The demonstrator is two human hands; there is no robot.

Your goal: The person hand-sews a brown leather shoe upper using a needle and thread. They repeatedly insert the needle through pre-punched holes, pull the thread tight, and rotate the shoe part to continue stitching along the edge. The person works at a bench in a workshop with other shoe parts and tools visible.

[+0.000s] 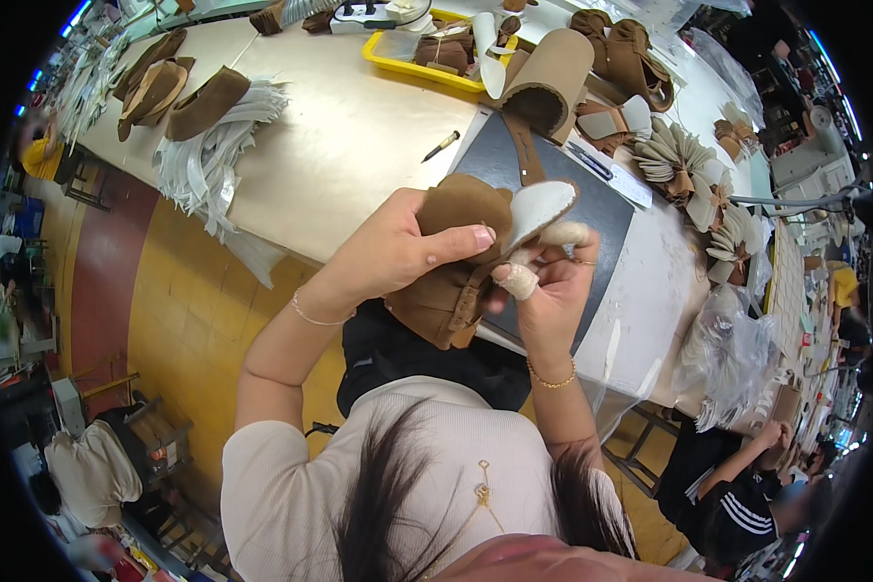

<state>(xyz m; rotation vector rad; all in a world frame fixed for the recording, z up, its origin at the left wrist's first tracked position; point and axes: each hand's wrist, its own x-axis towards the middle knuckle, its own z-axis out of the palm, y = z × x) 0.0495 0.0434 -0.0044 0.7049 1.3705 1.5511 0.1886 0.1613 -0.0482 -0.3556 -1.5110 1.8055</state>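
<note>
Above the table's front edge I hold a brown suede shoe upper (427,306) with gathered stitching along one side. My left hand (388,254) grips it from the left, thumb lying across the suede. A white-faced, tongue-shaped flap (543,206) stands up on its right side. Just below that flap, my right hand (558,291) pinches the upper's edge; its thumb and a finger are wrapped in pale tape. Whether those fingertips also hold something small cannot be made out. Beyond the upper, a narrow brown strap (526,155) lies on a dark mat (597,228).
A pen (441,145) lies left of the mat. Behind stand a yellow tray (383,60) of brown pieces and a curled brown sheet (558,68). Bundled pieces (674,155) line the right; white strips (199,175) hang at left. A co-worker (737,495) sits at lower right.
</note>
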